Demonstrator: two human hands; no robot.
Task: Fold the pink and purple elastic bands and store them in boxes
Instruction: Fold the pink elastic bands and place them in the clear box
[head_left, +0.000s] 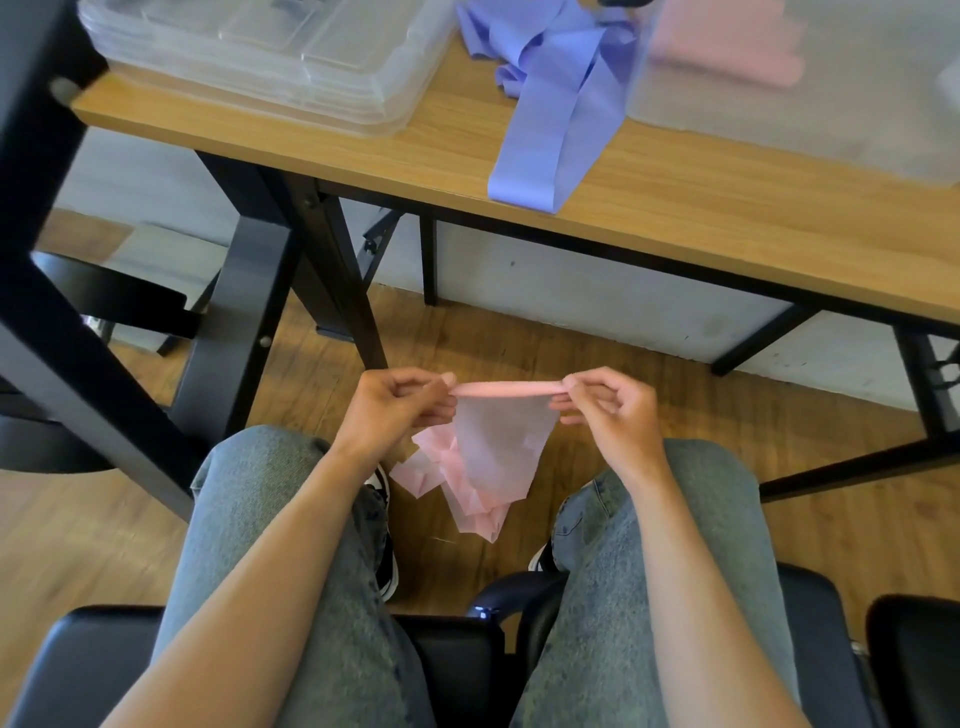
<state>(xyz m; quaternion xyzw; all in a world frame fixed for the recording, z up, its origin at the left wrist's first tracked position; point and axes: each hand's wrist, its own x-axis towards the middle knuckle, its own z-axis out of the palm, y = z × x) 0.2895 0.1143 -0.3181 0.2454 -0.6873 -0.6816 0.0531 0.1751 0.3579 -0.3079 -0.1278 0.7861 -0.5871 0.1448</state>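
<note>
You held the pink band (488, 447) over your lap, between your knees, its top edge stretched between your left hand (400, 410) and right hand (608, 410), each pinching a corner, the rest dangling crumpled. Its folding looked barely begun. The purple bands (550, 98) lay unfolded on the table (727, 218); a box (810, 88) already held pink folds. Stacked clear lids (260, 57) sat leftward. Nothing blocked you.

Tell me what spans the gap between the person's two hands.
In the head view, the folded top edge of a pink elastic band stretches between the left hand and the right hand, both pinching it; the rest hangs between the knees.
</note>
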